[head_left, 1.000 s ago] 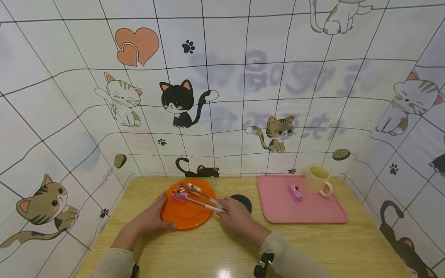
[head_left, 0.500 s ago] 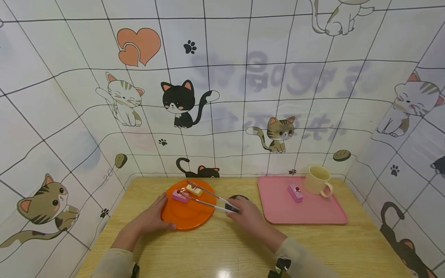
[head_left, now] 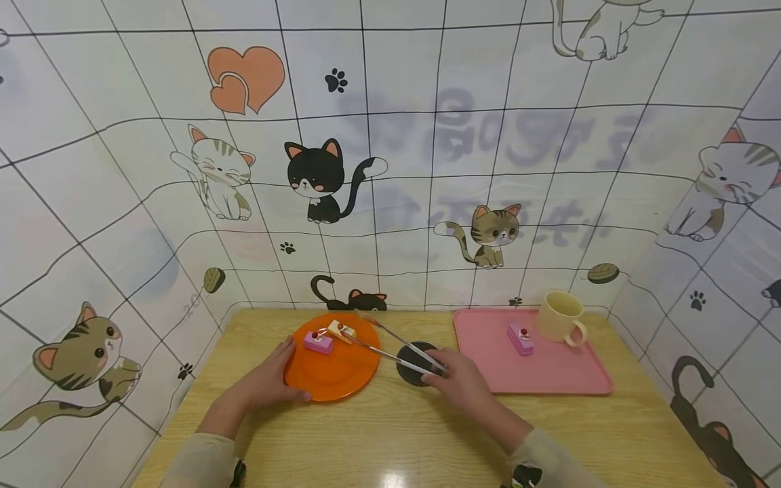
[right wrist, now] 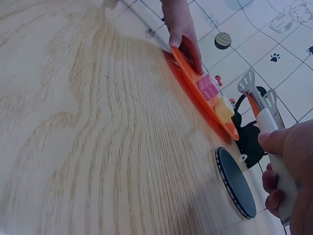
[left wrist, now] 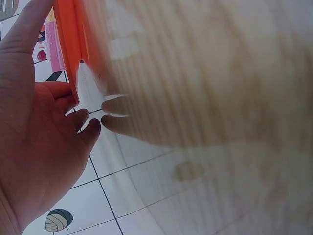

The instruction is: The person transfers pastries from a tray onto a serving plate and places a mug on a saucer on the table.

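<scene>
Beyond right hand [head_left: 462,383], tongs [head_left: 390,342] over orange plate [head_left: 332,373].

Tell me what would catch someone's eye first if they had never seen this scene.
Probably the bright orange plate at the table's left, carrying a pink cake piece and a yellow one, with the left hand resting on its near edge. Next, the right hand gripping metal tongs aimed at the plate. To the right lies a pink tray with another pink cake and a cream mug.
</scene>
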Action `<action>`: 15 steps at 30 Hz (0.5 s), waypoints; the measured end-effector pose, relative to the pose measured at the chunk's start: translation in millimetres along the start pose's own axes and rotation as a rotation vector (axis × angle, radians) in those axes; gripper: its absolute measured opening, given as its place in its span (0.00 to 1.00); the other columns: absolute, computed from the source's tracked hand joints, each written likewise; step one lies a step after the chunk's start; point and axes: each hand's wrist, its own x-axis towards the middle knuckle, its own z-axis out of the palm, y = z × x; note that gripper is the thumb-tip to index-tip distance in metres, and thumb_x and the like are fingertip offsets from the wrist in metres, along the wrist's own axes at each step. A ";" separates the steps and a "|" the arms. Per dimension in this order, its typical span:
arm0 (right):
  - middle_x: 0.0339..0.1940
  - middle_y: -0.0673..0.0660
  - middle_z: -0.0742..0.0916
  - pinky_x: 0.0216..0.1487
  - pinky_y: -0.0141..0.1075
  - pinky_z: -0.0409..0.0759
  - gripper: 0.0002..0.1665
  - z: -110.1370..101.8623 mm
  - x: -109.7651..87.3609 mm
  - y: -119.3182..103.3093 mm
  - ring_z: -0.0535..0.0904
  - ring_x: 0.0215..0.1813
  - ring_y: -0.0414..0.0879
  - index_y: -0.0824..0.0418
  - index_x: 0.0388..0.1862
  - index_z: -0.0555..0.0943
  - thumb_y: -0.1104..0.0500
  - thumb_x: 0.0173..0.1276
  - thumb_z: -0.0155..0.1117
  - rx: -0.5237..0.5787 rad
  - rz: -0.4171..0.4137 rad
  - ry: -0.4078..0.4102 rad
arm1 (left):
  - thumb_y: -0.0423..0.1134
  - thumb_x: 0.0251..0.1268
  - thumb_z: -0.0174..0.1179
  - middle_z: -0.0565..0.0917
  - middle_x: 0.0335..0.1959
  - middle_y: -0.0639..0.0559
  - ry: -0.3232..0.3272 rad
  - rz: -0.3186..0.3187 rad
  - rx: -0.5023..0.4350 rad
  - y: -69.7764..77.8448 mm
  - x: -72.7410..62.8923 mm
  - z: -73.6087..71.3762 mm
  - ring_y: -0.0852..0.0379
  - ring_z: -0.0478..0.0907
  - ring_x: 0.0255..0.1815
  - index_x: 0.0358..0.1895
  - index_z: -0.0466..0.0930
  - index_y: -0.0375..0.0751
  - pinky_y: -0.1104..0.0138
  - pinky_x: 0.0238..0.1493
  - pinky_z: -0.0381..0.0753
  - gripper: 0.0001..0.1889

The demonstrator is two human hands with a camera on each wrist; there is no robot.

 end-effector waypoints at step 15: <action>0.40 0.50 0.89 0.35 0.32 0.84 0.25 -28.4 -19.7 27.8 0.81 0.37 0.41 0.62 0.63 0.90 0.61 0.69 0.84 0.116 0.119 0.082 | 0.64 0.53 0.84 0.46 0.92 0.32 -0.008 -0.019 -0.016 3.1 -3.3 -2.1 0.29 0.44 0.91 0.89 0.49 0.28 0.35 0.86 0.52 0.71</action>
